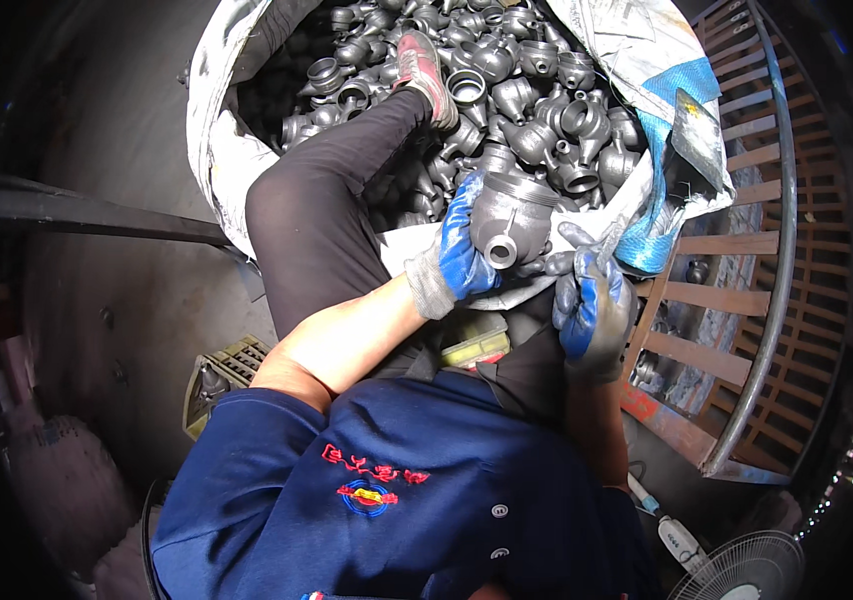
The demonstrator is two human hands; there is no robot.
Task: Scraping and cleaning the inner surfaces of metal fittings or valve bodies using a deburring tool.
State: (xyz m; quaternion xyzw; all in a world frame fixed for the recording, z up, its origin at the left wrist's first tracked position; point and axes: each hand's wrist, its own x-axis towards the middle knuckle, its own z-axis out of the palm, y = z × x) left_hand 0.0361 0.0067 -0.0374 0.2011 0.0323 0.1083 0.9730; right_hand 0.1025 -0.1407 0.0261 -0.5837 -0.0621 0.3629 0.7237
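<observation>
Gripping grey casting (514, 212) in left hand (460, 248), beside curled right hand (592, 305) — cannot tell if holding anything. Could drop casting onto heaped castings (532, 140) beyond both hands, through one-sided grip.

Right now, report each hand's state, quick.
Left hand: closed on a grey rounded fitting.
Right hand: fingers curled; whether it holds anything cannot be told.

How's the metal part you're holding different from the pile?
The grey, round metal part is in the blue-gloved left hand; the piled grey metal parts lie in the white woven sack. The held part's spout faces us; piled parts point various ways. All have round openings.
</observation>
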